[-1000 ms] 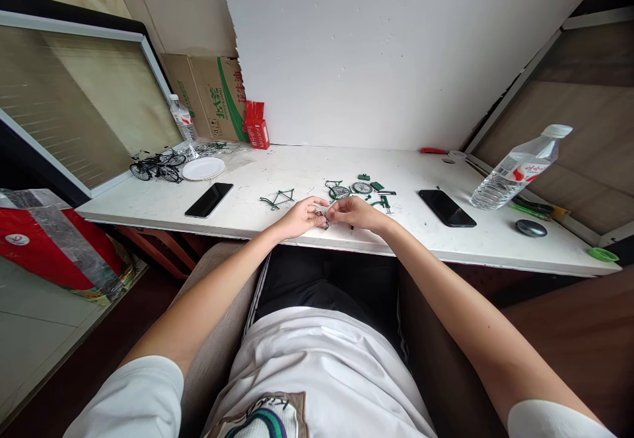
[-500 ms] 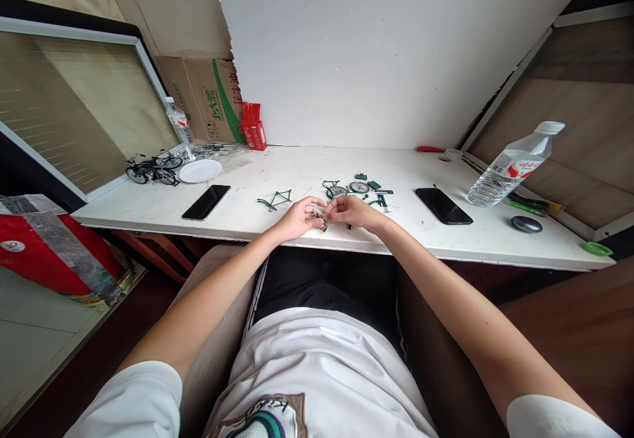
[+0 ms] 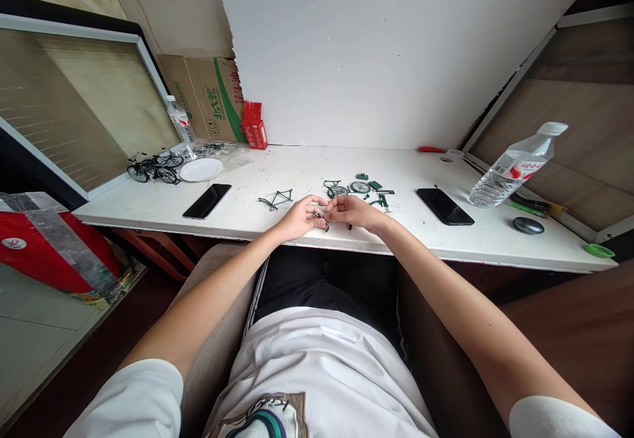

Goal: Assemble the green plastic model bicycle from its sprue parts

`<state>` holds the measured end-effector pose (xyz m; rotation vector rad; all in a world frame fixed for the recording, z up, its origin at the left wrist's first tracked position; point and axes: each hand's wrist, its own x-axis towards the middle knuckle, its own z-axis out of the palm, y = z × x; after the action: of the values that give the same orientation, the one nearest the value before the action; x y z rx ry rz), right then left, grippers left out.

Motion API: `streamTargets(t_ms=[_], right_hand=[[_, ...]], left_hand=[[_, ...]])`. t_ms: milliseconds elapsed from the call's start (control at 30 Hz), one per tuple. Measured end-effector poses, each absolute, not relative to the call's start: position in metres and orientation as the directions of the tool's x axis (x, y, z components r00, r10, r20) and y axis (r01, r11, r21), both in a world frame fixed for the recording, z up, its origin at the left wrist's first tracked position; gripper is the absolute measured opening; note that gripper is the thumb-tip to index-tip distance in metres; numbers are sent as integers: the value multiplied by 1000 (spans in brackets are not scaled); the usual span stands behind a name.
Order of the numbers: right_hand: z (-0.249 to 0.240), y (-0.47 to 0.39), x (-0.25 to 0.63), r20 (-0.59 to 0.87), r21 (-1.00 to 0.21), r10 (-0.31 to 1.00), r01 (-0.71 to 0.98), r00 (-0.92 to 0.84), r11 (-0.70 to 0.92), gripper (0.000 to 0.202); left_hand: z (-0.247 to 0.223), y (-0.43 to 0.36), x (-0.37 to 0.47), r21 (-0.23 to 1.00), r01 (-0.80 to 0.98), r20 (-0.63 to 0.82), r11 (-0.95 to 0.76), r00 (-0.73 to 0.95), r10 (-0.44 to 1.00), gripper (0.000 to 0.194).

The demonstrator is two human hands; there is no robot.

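My left hand (image 3: 300, 219) pinches a small dark part (image 3: 321, 217) above the front edge of the white table. Touching it from the right is my right hand (image 3: 351, 212), its fingers closed around the same spot; whether they grip the part is hidden. A green toy bicycle frame (image 3: 276, 199) lies to the left of my hands. Just behind them are a green piece with a wheel (image 3: 337, 190) and a loose spoked wheel (image 3: 360, 187). Small green parts (image 3: 375, 185) and a green forked piece (image 3: 382, 203) lie to the right.
A phone (image 3: 207, 201) lies left, another phone (image 3: 444, 206) right. Black model bicycles (image 3: 154, 168), a white plate (image 3: 201, 170) and a bottle (image 3: 179, 121) stand back left. A large bottle (image 3: 518, 166) and dark round object (image 3: 528, 225) are at the right.
The small part between my fingers has tilted slightly. My hands have otherwise barely moved, and the whole view has shifted a little.
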<state>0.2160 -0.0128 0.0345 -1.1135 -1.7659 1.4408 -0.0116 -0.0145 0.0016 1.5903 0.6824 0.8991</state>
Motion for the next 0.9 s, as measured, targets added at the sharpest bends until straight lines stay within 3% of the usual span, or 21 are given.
streamTargets(t_ms=[900], right_hand=[[39,-12,221,-36,-958,862,264,-506,115,26]], left_hand=[[2,-13,-11,990,-52,140,-133,539,830,49]])
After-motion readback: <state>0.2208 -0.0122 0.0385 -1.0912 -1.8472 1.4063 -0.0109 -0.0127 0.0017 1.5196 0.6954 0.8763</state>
